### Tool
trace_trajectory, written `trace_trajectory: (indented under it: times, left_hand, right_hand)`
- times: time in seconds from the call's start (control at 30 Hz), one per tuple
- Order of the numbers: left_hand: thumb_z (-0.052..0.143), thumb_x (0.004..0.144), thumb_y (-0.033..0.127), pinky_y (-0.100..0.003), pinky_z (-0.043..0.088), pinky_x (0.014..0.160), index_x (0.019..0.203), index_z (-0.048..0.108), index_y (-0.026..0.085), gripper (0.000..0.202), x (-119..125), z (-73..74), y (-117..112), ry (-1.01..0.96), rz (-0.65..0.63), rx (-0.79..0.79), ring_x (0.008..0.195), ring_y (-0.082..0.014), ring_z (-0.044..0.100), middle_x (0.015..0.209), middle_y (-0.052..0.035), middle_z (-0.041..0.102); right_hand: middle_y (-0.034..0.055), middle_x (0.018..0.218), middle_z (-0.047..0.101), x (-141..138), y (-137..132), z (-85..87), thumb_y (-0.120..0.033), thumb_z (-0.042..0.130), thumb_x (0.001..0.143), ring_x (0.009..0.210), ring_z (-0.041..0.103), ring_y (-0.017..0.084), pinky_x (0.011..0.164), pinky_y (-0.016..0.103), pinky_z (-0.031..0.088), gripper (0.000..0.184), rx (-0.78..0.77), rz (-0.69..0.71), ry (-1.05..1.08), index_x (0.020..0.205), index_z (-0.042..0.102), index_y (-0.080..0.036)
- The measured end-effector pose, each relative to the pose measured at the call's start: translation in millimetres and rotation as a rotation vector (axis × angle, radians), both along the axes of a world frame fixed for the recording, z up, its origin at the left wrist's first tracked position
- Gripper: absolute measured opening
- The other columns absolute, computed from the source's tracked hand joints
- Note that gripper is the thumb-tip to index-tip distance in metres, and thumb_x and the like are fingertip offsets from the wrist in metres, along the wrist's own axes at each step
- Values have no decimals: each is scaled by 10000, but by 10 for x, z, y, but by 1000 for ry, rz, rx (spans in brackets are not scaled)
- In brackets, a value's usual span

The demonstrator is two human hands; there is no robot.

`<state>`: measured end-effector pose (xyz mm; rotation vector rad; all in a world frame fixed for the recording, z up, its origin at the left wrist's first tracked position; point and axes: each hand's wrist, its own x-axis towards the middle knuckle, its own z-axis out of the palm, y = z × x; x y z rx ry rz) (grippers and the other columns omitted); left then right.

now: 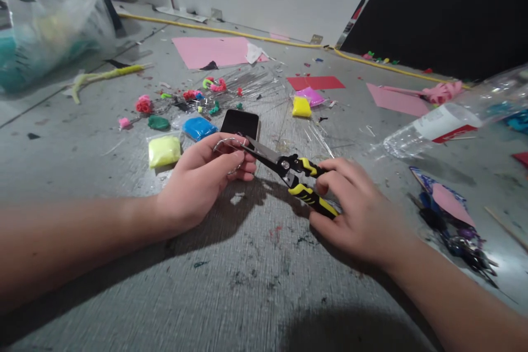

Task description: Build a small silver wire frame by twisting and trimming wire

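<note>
My left hand (206, 176) is closed on a thin silvery wire (225, 142) bent into a loop, pinched between thumb and fingers. In my right hand (357, 203) are black-and-yellow snips (303, 179), gripped round both handles, which stand a little apart. Their blades (264, 153) point left, with the tips at the wire beside my left fingertips. Whether the wire lies between the blades I cannot tell. Just behind my left hand lies a dark smartphone (241, 122). Close to that hand are a blue clay packet (198, 128) and a pale yellow clay packet (164, 152).
A plastic bottle (437, 124) lies at the right, with a cluttered pile of small items (454, 225) nearer me. Pink paper (210, 51), red paper (315, 83) and a yellow clay packet (301, 106) lie further back. A plastic bag (53, 27) stands at the far left.
</note>
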<state>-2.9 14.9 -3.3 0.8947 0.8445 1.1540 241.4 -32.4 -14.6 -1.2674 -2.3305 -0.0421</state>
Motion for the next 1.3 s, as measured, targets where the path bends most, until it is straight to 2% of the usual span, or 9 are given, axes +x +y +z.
trace_trajectory:
  times: [0.1, 0.3, 0.63, 0.8, 0.97, 1.13, 1.23, 1.3]
  left_hand:
    - [616, 834, 47, -219, 570, 644, 925, 648, 124, 124, 6, 8, -1, 22, 12, 1, 667, -118, 686, 750, -28, 706]
    - [619, 825, 43, -214, 559, 628, 1076, 649, 84, 255, 15, 15, 2, 54, 32, -12, 667, -117, 672, 800, -52, 714]
    - [636, 814, 70, -205, 519, 610, 889, 678, 120, 99, 6, -19, 16, 34, -12, 27, 669, -109, 643, 724, -23, 661]
    - [626, 818, 62, -218, 513, 616, 899, 673, 133, 117, 11, -9, 5, 59, -2, 4, 674, -111, 642, 739, -17, 671]
    - [625, 830, 51, -215, 514, 613, 907, 682, 139, 130, 16, -13, 6, 77, -9, 41, 678, -111, 644, 735, -14, 676]
    - [645, 840, 68, -210, 515, 611, 907, 689, 161, 123, -6, -47, -20, 101, -38, 112, 689, -111, 645, 738, -3, 674]
    - [671, 830, 83, -227, 517, 616, 916, 689, 171, 124, -16, -58, -36, 127, -63, 145, 691, -125, 649, 747, -7, 683]
    - [680, 823, 86, -239, 518, 620, 917, 688, 174, 129, -15, -57, -47, 136, -79, 167, 684, -130, 647, 753, -10, 689]
  right_hand:
    - [161, 1066, 607, 9, 9, -6, -272, 586, 840, 985, 588, 293, 832, 416, 514, 122, 18, 16, -2, 864, 492, -198]
    - [163, 1061, 634, 20, 10, -21, -292, 592, 860, 956, 610, 291, 824, 416, 520, 129, 43, 17, -17, 873, 502, -200]
    - [132, 986, 669, 61, 19, -13, -255, 588, 870, 902, 646, 284, 776, 414, 550, 134, 80, 45, -5, 885, 456, -232]
    - [156, 1049, 680, 93, 40, -38, -224, 619, 841, 976, 651, 316, 849, 468, 559, 194, 134, 23, -41, 991, 497, -213]
    - [165, 1042, 678, 79, 33, -46, -181, 603, 795, 970, 651, 324, 845, 473, 569, 371, 168, -35, -48, 1156, 521, -153]
    - [215, 1181, 652, 40, 1, -30, -106, 529, 769, 1112, 614, 376, 980, 569, 508, 524, 199, -71, -84, 1293, 513, -107]
    - [210, 1138, 656, 22, -12, -9, -106, 520, 768, 1055, 619, 375, 933, 563, 519, 520, 210, -101, -116, 1287, 529, -108]
    - [201, 1060, 665, 11, -23, 11, -143, 533, 805, 976, 624, 364, 863, 536, 531, 432, 232, -122, -129, 1235, 561, -114]
